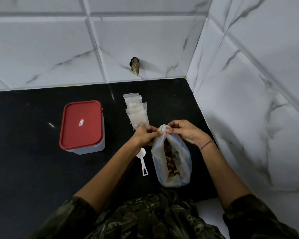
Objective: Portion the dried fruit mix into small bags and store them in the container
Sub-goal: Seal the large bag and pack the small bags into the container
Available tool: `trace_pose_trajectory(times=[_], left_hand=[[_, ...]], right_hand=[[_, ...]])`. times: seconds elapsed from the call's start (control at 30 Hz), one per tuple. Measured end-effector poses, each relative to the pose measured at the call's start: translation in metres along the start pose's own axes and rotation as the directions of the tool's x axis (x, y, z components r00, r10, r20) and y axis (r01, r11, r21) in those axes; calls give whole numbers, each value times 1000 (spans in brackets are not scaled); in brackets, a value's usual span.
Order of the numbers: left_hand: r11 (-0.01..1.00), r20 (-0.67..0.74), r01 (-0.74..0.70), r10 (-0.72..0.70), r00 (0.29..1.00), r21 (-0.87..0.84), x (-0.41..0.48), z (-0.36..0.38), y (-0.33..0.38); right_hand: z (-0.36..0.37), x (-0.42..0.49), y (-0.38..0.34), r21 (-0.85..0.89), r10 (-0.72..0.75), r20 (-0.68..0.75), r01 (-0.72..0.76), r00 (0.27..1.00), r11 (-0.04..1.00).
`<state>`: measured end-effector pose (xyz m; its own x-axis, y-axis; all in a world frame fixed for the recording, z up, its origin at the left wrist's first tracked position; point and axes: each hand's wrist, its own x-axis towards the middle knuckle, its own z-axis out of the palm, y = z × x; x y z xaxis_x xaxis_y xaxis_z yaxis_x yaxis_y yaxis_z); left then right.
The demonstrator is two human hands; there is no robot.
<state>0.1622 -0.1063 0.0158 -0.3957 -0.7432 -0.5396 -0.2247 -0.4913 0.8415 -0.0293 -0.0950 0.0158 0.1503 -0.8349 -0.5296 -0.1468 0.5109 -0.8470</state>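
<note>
Nearest: supply bag (177, 169) lies on its side on the desk (33, 152), bottom toward the person. Dried fruit mix (170, 161) shows as a dark line along its middle. Scoop (142, 161) lies just left of the bag, bowl end toward the hands; looks apart from the bag.

Risk, my read: the film is thin and slack, and the bag is lying flat. If the neck opens while it's down like this, mix can run out of the mouth onto the desk. Pulling the two sides apart hard could tear the plastic. I'd keep the mouth raised or stand the bag up before letting go.

Left hand (145, 135) and right hand (185, 131) meet at the bag's bunched neck, at its far end. Fingers (158, 132) on both sides are curled in narrow, pinching the bunched plastic from opposite sides; nothing else held. Can't tell if it's a knot, a band or just a twist. The mix sits inside the bag on the person's side of the fingers, not touching them.

Further out: small bags (136, 109) in a fanned stack just beyond the left hand, near end partly hidden by it. Container (82, 125) is off to the left, well apart from both hands, red lid on. It has to come off before anything gets stored.
</note>
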Motion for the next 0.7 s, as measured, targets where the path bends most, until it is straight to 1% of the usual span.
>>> trace_pose_trajectory(times=[0.03, 0.07, 0.13, 0.17, 0.2, 0.23, 0.27, 0.3, 0.33, 0.37, 0.4, 0.43, 0.47, 0.5, 0.53, 0.57, 0.6, 0.63, 0.67, 0.7], left_hand=[[989, -43, -60, 66, 997, 134, 1, 0, 1], [953, -81, -125, 152, 985, 275, 2, 1, 1], [820, -119, -234, 342, 932, 523, 3, 3, 1], [733, -126, -265, 430, 894, 627, 4, 5, -1], [633, -128, -271, 510, 851, 725, 4, 7, -1], [532, -130, -247, 574, 808, 810, 4, 10, -2], [448, -135, -211, 625, 769, 869, 4, 12, -2], [403, -141, -186, 656, 741, 896, 5, 13, -3], [414, -157, -183, 663, 731, 892, 6, 13, -5], [469, -183, -199, 649, 739, 860, 8, 12, -7], [546, -206, -231, 623, 754, 805, 8, 10, -9], [614, -210, -263, 589, 780, 745, 9, 8, -10], [665, -200, -291, 559, 805, 688, 9, 6, -11], [714, -186, -305, 520, 833, 630, 9, 5, -10], [784, -177, -305, 460, 870, 541, 9, 4, -8], [875, -174, -265, 358, 917, 405, 7, 5, -5], [958, -164, -177, 216, 962, 225, 6, 5, 0], [996, -135, -71, 77, 988, 47, 6, 4, 4], [995, -98, 12, -22, 995, -98, 6, 2, 8], [981, -58, 61, -73, 996, -184, 6, -2, 9]], right_hand=[[3, -1, -4, -63, -22, -13, 21, 1000, 998], [6, -2, -7, -129, -46, -34, 42, 998, 991], [16, -3, -12, -293, -140, -92, 108, 986, 950], [21, -3, -14, -406, -216, -119, 151, 969, 901], [27, -2, -14, -525, -300, -138, 187, 944, 831], [33, -1, -15, -617, -376, -145, 214, 915, 757], [38, 1, -14, -663, -432, -142, 238, 891, 710], [40, 2, -13, -663, -455, -141, 258, 879, 703], [39, 3, -13, -624, -442, -144, 265, 885, 735], [37, 4, -12, -560, -392, -147, 251, 908, 790], [33, 4, -12, -476, -307, -141, 208, 941, 854], [29, 4, -11, -383, -188, -123, 128, 974, 915], [25, 5, -12, -311, -57, -101, 23, 993, 950], [21, 7, -12, -279, 57, -88, -80, 995, 957], [18, 9, -12, -265, 137, -78, -153, 987, 952], [15, 10, -12, -245, 176, -66, -187, 982, 951], [12, 10, -11, -205, 183, -44, -189, 982, 960], [10, 11, -10, -156, 175, -20, -176, 984, 972], [8, 10, -11, -109, 165, 4, -163, 986, 981], [6, 9, -10, -81, 156, 22, -154, 988, 985]])
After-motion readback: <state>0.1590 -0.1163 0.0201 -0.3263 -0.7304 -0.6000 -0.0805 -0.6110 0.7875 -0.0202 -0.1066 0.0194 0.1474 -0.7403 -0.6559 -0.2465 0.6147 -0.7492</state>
